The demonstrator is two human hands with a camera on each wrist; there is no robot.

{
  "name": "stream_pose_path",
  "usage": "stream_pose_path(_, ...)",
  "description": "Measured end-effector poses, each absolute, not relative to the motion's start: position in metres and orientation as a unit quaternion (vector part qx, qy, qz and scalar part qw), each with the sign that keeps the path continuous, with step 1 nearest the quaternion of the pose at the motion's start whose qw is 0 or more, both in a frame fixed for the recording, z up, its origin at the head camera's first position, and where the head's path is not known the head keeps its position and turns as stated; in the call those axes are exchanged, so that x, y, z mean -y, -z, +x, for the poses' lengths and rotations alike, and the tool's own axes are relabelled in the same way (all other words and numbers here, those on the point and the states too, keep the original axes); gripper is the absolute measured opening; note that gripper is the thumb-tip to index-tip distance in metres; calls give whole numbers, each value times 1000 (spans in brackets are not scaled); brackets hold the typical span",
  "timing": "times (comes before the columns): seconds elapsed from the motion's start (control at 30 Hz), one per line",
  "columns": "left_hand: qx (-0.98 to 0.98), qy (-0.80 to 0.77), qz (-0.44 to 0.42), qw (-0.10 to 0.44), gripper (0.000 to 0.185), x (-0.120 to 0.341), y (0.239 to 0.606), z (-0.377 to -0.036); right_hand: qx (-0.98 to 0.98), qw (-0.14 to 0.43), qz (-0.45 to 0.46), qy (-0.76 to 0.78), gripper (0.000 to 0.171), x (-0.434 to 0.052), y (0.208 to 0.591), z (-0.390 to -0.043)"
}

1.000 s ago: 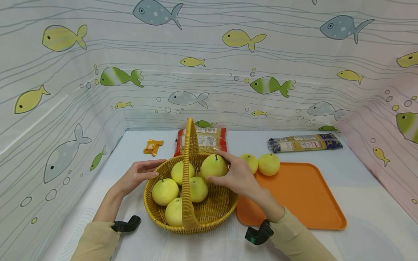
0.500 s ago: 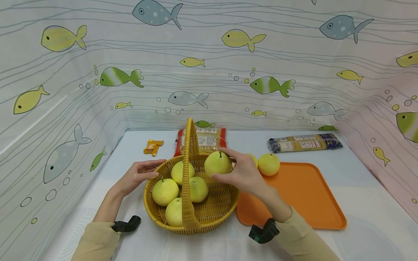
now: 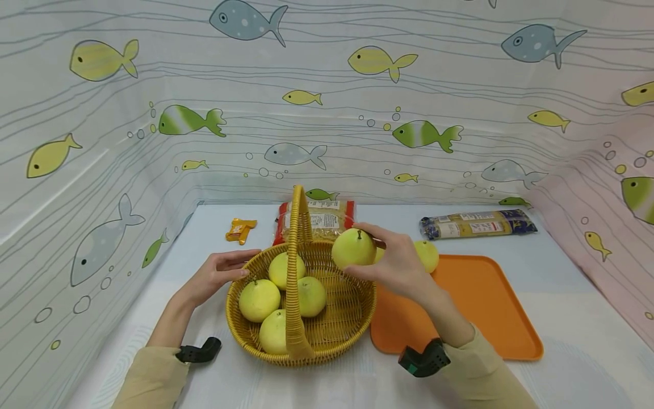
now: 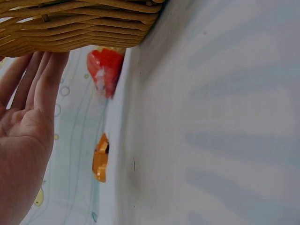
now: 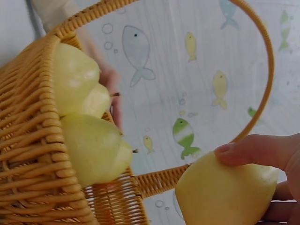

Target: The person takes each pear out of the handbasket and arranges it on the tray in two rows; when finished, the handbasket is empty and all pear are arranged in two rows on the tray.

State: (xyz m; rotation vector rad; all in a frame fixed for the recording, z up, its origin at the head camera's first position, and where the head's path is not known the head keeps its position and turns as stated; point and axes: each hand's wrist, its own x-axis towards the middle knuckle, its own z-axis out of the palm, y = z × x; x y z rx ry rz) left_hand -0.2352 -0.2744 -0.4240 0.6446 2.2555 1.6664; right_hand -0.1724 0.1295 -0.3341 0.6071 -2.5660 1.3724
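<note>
The right hand (image 3: 403,267), fingers curled round a stem-up pear (image 3: 353,249), holds it over the basket's (image 3: 306,341) far-right rim, with the orange tray (image 3: 475,307) to its right, while the left hand (image 3: 212,275) rests flat-fingered on the left rim

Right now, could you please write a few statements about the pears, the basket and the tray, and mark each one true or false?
1. The right hand holds a pear above the basket's rim. True.
2. Four pears lie in the wicker basket. True.
3. The left hand grips the basket's handle. False: its straight fingers rest against the outside of the rim.
4. The orange tray lies left of the basket. False: it lies to the right.
5. A pear on the tray shows behind the right hand. True.
</note>
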Motion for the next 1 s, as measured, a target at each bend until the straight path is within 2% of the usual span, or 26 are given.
stream_pose_path(1.0,-776,-576,222,130,50,274,424,-235,878,104,128,-449,67,-193,305,-178)
